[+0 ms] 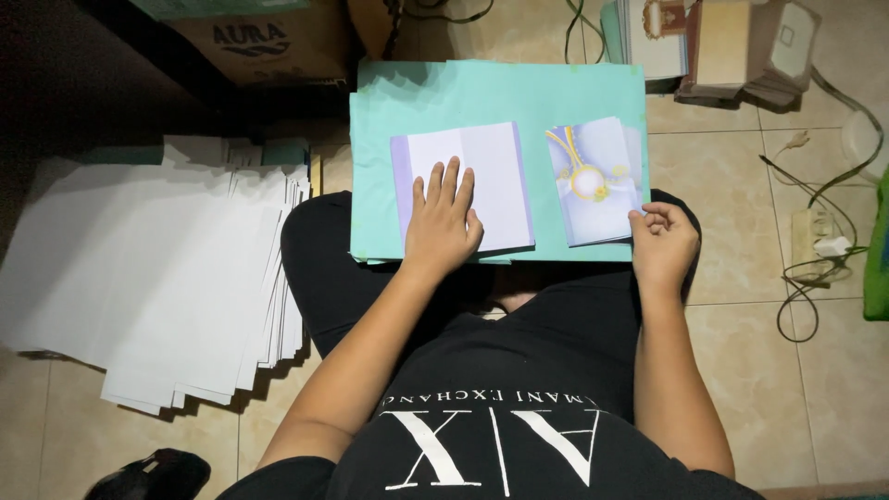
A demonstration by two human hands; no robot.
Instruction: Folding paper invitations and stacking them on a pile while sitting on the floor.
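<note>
Two hands rest on a turquoise sheet stack (556, 93) lying across the person's lap: the left hand (444, 222) lies flat with fingers spread, pressing the folded pale lilac paper (491, 167), while the right hand (662, 243) pinches the near right corner of the printed card (597, 181) with a gold ornament. Far left on the floor, a fanned pile of white sheets (157, 268) spreads out.
</note>
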